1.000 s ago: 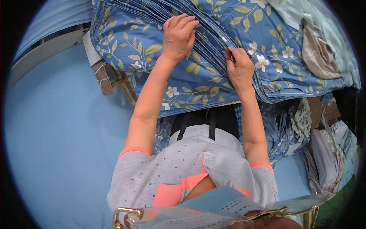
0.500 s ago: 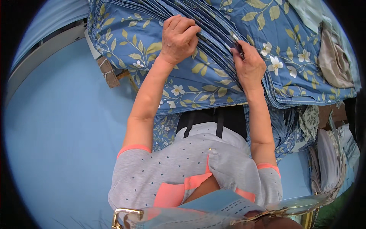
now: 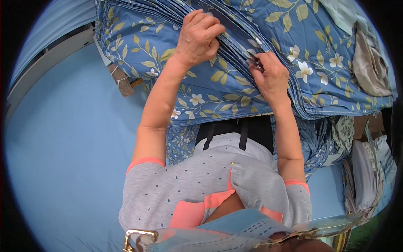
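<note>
"Blue floral fabric (image 3: 230,82): how does the grip have it?"

"Left hand (image 3: 199,38) pinches its stacked edges (image 3: 236,51); right hand (image 3: 272,77) is curled on a small dark object (image 3: 257,64), too hidden to name."

"And the edges' long axis?"

"Slanting from beyond the left grip, rightward and nearer the body, past the right grip's fingertips. A second band of edges (image 3: 254,33) runs just beyond."

"Which hand is nearer?"

"Left touches the stack; right is right beside it. Outward, fabric spreads around both, with beige cloth (image 3: 369,63) well right of the right grip."
</note>
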{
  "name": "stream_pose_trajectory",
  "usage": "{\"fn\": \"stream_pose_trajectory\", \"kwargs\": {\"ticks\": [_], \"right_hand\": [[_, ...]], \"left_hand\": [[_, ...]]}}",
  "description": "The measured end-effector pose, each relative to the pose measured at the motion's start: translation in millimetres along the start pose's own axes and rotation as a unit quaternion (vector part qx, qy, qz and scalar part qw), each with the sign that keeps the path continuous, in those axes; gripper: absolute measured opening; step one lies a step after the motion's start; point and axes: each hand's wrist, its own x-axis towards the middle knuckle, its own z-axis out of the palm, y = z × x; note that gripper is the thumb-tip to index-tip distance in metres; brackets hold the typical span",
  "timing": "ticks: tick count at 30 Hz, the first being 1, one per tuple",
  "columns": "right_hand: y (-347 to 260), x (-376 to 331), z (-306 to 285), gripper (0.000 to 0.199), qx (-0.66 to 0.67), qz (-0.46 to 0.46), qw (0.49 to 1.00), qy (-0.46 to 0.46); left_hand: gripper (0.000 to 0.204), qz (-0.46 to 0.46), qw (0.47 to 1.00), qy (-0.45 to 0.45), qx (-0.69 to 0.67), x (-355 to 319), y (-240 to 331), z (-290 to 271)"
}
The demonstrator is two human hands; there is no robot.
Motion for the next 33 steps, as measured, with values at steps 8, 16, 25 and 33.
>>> {"fn": "stream_pose_trajectory", "kwargs": {"ticks": [8, 16, 25, 33], "right_hand": [[12, 23, 12, 0.022, -0.043, 0.057, 0.996, 0.049], [12, 27, 11, 0.018, -0.022, 0.024, 0.998, 0.061], [1, 24, 3, 0.021, 0.035, 0.046, 0.996, 0.068], [1, 22, 1, 0.022, 0.025, -0.015, 0.999, 0.031]], "left_hand": [[0.009, -0.004, 0.993, 0.079, -0.092, -10, 0, 9], [0.011, -0.055, 0.989, 0.131, -0.051, -6, 7, 17], [0.016, -0.047, 0.984, 0.169, -0.033, -11, 7, 12], [0.024, -0.089, 0.985, 0.149, 0.019, -1, 9, 10]]}}
